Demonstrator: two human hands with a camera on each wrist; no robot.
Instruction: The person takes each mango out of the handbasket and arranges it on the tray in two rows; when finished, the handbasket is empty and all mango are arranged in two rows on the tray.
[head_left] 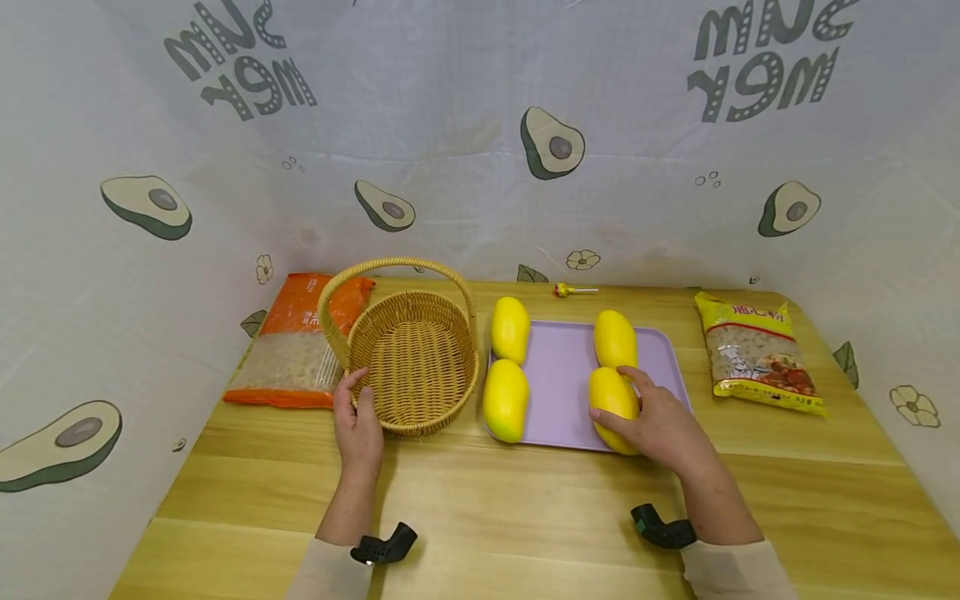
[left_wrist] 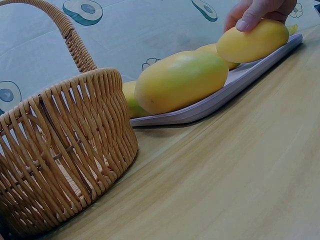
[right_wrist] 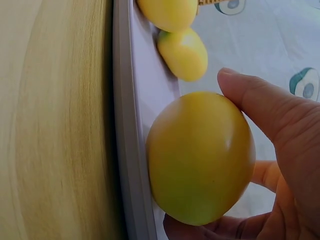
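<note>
My right hand (head_left: 660, 421) grips a yellow mango (head_left: 613, 400) at the front right of a lilac tray (head_left: 558, 383), thumb on one side and fingers round the other. Behind it lies a second mango (head_left: 615, 337). Two more mangoes, one in front (head_left: 506, 402) and one behind (head_left: 511, 329), lie along the tray's left side. My left hand (head_left: 360, 429) is at the front left of a wicker basket (head_left: 416, 367), its fingers fairly straight and right at the rim. The basket stands upright with nothing in it, its tall handle arched over it.
An orange bag (head_left: 281, 342) of dry food lies left of the basket, partly behind it. On the right is a yellow printed bag (head_left: 757, 350). A lollipop (head_left: 573, 290) lies behind the tray. A patterned cloth (head_left: 465, 167) hangs round the wooden table (head_left: 510, 517).
</note>
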